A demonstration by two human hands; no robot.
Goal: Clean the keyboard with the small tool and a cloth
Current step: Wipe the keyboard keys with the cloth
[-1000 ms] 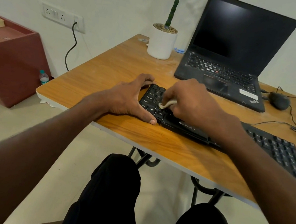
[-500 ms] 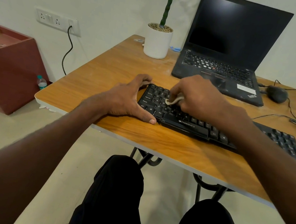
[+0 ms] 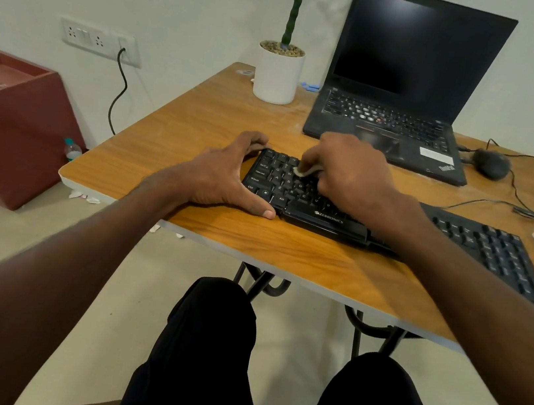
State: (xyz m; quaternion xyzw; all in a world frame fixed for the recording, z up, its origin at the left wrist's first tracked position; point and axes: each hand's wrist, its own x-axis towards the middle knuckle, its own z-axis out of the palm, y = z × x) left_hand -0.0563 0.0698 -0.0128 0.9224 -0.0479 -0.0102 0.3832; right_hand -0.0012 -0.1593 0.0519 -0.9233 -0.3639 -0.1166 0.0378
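Centre of frame: right hand [image 3: 349, 176] pinching small white cloth [image 3: 301, 171] on black plastic keyboard [image 3: 310, 205], left hand [image 3: 224, 178] spread bracing its end; excess pressure could dislodge keycaps

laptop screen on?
No, the laptop is open behind the keyboard, but its screen is dark and shows only faint reflections.

On the table [image 3: 174, 160] we see the keyboard [image 3: 490, 249] at the near edge, the laptop [image 3: 390, 130] behind it, the potted plant [image 3: 278, 72] left of the laptop, the mouse [image 3: 491, 163] to its right, and our hands over the keyboard's left end.
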